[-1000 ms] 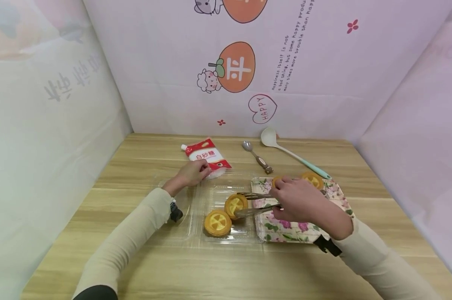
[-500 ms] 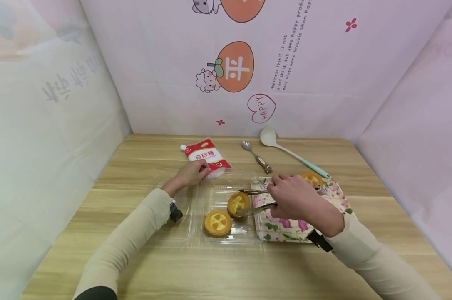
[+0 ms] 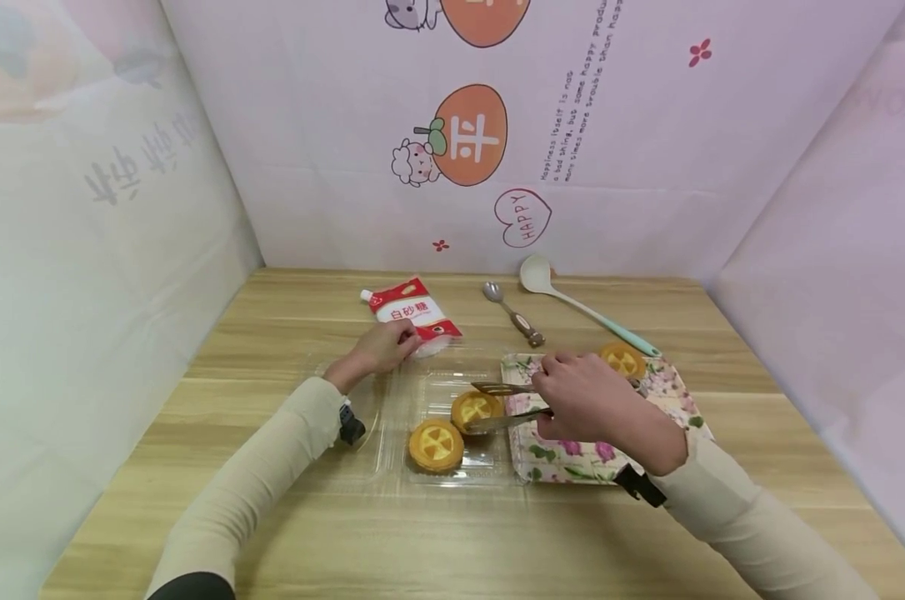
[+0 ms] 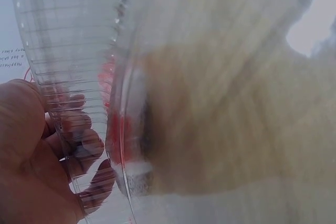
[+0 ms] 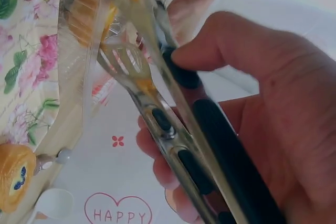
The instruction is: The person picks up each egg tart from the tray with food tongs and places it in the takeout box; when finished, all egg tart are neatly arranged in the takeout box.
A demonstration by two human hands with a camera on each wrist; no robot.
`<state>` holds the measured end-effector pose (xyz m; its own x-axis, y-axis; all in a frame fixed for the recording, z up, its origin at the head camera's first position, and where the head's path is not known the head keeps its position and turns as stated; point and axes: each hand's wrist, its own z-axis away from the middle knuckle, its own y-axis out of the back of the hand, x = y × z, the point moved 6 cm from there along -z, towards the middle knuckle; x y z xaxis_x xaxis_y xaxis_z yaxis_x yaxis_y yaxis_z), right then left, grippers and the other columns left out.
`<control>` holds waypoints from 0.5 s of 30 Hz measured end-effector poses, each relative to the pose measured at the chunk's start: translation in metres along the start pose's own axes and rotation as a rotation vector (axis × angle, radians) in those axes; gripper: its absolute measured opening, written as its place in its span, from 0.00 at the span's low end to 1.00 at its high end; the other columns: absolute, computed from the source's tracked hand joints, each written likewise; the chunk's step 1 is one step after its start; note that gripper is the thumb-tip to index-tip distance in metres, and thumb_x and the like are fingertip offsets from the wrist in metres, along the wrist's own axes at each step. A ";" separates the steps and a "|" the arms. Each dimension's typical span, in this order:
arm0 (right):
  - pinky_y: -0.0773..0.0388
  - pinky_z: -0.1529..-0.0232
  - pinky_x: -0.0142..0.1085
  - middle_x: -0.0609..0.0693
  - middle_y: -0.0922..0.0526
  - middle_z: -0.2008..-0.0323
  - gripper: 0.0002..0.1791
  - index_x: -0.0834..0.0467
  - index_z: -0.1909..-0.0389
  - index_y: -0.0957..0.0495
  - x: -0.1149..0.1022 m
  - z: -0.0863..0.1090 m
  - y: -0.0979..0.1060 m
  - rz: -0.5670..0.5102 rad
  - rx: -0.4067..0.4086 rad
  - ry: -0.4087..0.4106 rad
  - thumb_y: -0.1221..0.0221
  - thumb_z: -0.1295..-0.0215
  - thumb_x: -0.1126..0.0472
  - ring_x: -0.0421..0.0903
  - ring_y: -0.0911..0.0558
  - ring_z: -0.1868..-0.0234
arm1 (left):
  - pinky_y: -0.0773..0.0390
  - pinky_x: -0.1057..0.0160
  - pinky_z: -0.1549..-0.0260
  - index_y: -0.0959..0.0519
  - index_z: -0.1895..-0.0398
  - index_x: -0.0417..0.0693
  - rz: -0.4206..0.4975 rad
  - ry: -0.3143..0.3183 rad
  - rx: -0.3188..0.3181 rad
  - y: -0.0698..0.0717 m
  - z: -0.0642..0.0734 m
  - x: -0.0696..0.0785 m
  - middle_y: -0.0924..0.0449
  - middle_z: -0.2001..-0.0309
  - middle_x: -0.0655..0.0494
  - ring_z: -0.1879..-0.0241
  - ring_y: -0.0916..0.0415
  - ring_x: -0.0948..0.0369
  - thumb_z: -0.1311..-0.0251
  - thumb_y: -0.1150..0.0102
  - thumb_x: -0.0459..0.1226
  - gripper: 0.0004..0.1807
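Observation:
My left hand [image 3: 383,346] grips the edge of a clear plastic food container [image 4: 123,129]; its curled fingers show through the ribbed wall in the left wrist view. In my right hand [image 3: 591,396] is a pair of metal tongs [image 5: 157,114] with dark green grips, thumb on one arm and fingers round the other. The spread tong tips reach over the container, one on either side of a round egg tart [image 3: 473,408]. A second egg tart [image 3: 435,446] lies against it, nearer the front. Both have golden crusts and pale yellow tops.
A floral tray [image 3: 542,467] stands right of the container, with another tart [image 3: 622,362] at its back. Behind lie a red-and-white sugar pouch [image 3: 411,308], a small spoon [image 3: 514,313] and a white ladle [image 3: 565,297]. Fabric walls enclose the table [image 3: 392,542].
The tongs and my right hand have shifted slightly left. The tart between the tips moved a little right and back, then returned forward. My left hand stays in place.

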<state>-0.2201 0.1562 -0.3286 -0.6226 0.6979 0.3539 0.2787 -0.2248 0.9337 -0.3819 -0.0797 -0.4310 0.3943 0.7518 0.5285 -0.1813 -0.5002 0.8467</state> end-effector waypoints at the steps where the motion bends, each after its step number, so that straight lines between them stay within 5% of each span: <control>1: 0.41 0.83 0.33 0.46 0.31 0.79 0.14 0.52 0.81 0.32 0.000 0.000 0.000 -0.006 -0.009 -0.002 0.38 0.53 0.51 0.41 0.36 0.79 | 0.29 0.63 0.70 0.24 0.61 0.46 -0.001 -0.001 -0.001 0.000 0.000 0.000 0.24 0.73 0.55 0.73 0.29 0.60 0.28 0.49 0.41 0.09; 9: 0.36 0.80 0.35 0.45 0.30 0.75 0.13 0.54 0.69 0.22 0.015 0.013 0.009 -0.134 -0.077 -0.088 0.36 0.49 0.50 0.41 0.33 0.76 | 0.29 0.63 0.70 0.24 0.62 0.47 0.001 0.005 0.009 0.001 0.000 0.000 0.25 0.73 0.55 0.73 0.29 0.59 0.28 0.49 0.41 0.08; 15: 0.28 0.76 0.39 0.48 0.23 0.68 0.20 0.60 0.57 0.19 0.053 0.045 0.004 -0.265 -0.004 -0.209 0.36 0.46 0.52 0.41 0.27 0.74 | 0.28 0.63 0.70 0.24 0.62 0.45 -0.001 -0.010 0.004 0.000 0.001 0.001 0.25 0.73 0.55 0.73 0.29 0.60 0.29 0.49 0.40 0.09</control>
<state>-0.2192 0.2231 -0.3090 -0.5098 0.8565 0.0807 0.1245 -0.0194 0.9920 -0.3805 -0.0795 -0.4301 0.4037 0.7476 0.5273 -0.1772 -0.5016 0.8468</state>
